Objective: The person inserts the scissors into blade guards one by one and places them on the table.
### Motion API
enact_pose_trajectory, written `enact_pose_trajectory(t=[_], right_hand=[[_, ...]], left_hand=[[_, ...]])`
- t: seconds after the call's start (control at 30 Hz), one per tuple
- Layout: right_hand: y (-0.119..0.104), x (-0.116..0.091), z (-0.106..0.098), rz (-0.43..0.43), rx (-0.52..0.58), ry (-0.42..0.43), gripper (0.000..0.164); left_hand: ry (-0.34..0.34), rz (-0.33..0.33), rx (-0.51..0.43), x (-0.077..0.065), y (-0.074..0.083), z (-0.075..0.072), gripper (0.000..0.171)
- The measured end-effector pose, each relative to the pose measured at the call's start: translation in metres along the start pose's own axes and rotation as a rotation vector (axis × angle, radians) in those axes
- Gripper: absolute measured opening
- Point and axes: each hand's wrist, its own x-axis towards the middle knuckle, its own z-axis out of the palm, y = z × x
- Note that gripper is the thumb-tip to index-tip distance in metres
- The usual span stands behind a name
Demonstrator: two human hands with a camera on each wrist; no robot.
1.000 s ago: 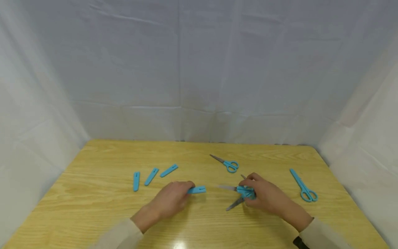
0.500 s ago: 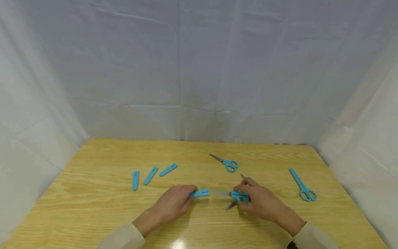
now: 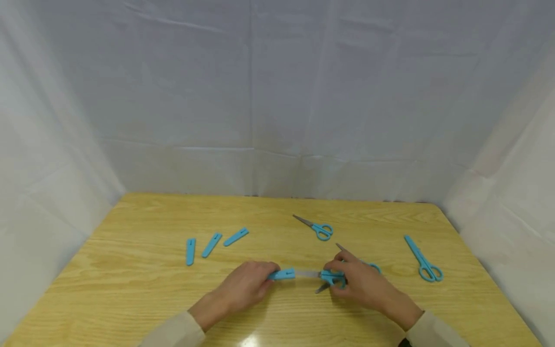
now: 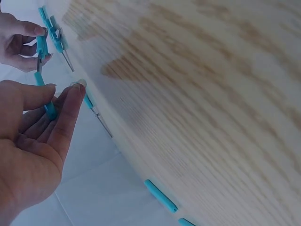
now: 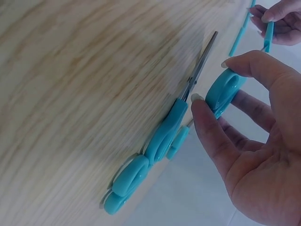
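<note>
My left hand (image 3: 249,286) pinches a blue scissor sheath (image 3: 283,274), its slotted mouth facing right. With my right hand (image 3: 362,282) I hold a pair of blue-handled scissors (image 3: 331,277) by the handle, blades shut and pointing left. The blade (image 4: 39,65) meets the mouth of the sheath (image 4: 38,80) in the left wrist view, and its tip is hidden there. On the table below my right hand lie more unsheathed scissors (image 5: 167,136), partly covered by the hand in the head view.
Three loose blue sheaths (image 3: 211,245) lie to the left on the wooden table (image 3: 130,289). Another bare pair of scissors (image 3: 322,231) lies toward the back. A sheathed pair (image 3: 424,260) rests at the right. White cloth (image 3: 277,96) hangs behind and at both sides.
The held scissors have moved left and the sheath slightly right, so the gap between blade tip and sheath mouth has closed. Blue handle loops have come into sight behind my right hand.
</note>
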Motion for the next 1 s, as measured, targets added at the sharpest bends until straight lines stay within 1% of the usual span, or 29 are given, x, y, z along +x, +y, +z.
enact_pose_trajectory(t=[0.1, 0.27, 0.4, 0.6, 0.77, 1.0], right_hand=[[-0.001, -0.001, 0.002, -0.010, -0.027, 0.010, 0.029], [-0.004, 0.000, 0.003, -0.001, -0.057, 0.004, 0.031], [-0.009, 0.003, 0.004, -0.019, -0.078, -0.001, 0.032], [-0.019, 0.009, 0.003, -0.019, -0.052, -0.047, 0.033], [-0.023, 0.011, 0.002, -0.020, -0.045, -0.081, 0.033], [-0.023, 0.013, 0.001, -0.059, -0.077, -0.082, 0.032]], left_hand=[[-0.018, -0.001, 0.008, 0.001, 0.001, 0.001, 0.015], [-0.033, -0.004, 0.016, 0.002, 0.002, 0.004, 0.011], [-0.042, -0.002, 0.020, 0.003, 0.005, 0.006, 0.013], [-0.068, 0.021, 0.046, 0.005, 0.009, 0.009, 0.013], [-0.067, 0.027, 0.056, 0.005, 0.009, 0.011, 0.010], [-0.073, 0.035, 0.050, 0.003, 0.009, 0.011, 0.007]])
